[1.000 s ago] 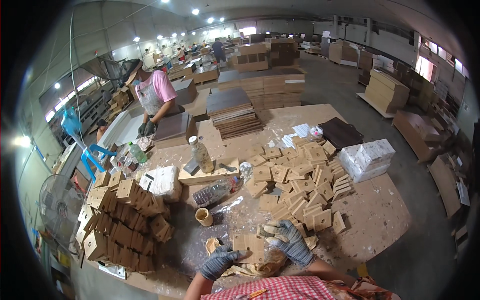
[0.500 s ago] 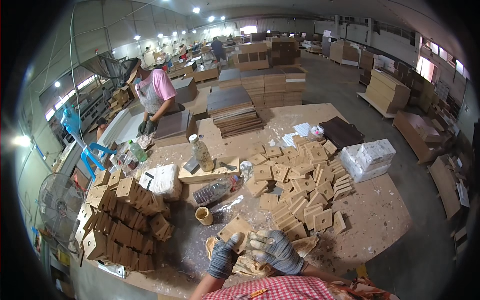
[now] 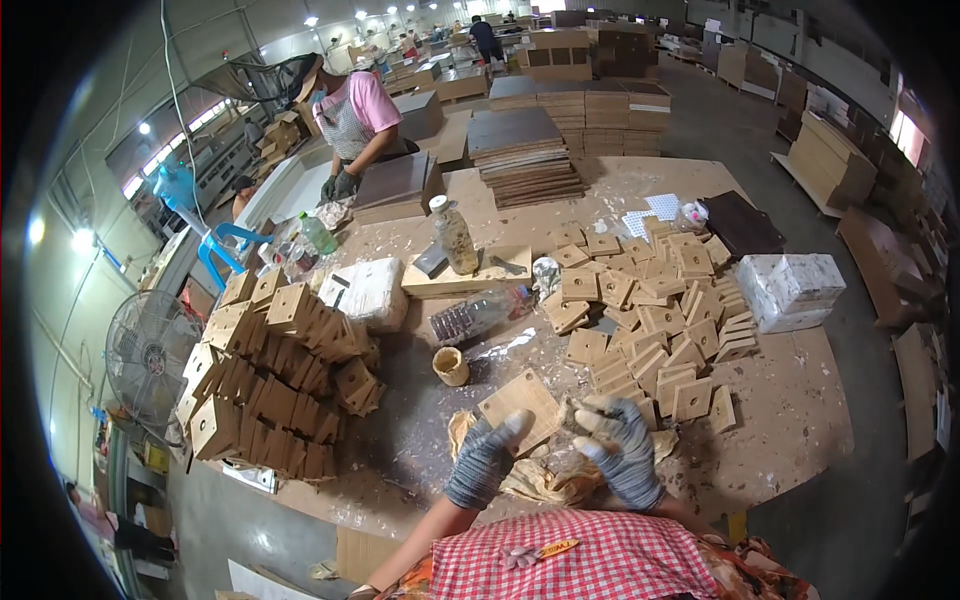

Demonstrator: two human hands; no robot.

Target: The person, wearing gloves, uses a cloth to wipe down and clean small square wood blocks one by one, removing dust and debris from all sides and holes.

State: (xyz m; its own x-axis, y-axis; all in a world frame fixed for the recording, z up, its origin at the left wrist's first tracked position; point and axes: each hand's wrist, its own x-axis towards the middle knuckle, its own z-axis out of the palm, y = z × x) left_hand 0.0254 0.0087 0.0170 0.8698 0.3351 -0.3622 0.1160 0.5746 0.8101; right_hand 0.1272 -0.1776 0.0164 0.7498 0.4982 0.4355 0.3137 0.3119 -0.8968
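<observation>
My left hand point(image 3: 483, 462), in a grey knit glove, grips a flat square wooden block point(image 3: 520, 408) with its thumb on the top face. The block is tilted above the table. At its right edge is my right hand point(image 3: 622, 455), gloved alike, with curled fingers around a small greyish-tan bit that I cannot make out. Under the hands lies a crumpled tan cloth point(image 3: 548, 483). A heap of similar blocks with round holes point(image 3: 660, 320) spreads to the right. Stacked rows of blocks point(image 3: 270, 395) stand at the left.
A short tan cup point(image 3: 451, 367) and a plastic bottle lying on its side point(image 3: 478, 315) are ahead. Behind them, a glass bottle point(image 3: 455, 240) stands on a wooden board point(image 3: 500, 278). White wrapped packs point(image 3: 790, 290) sit far right. A fan point(image 3: 150, 355) and a co-worker point(image 3: 360, 115) are at left.
The view has shifted, so the table appears higher and further right. My right hand has drawn slightly away from the block, its fingers more spread. My left hand still holds the block.
</observation>
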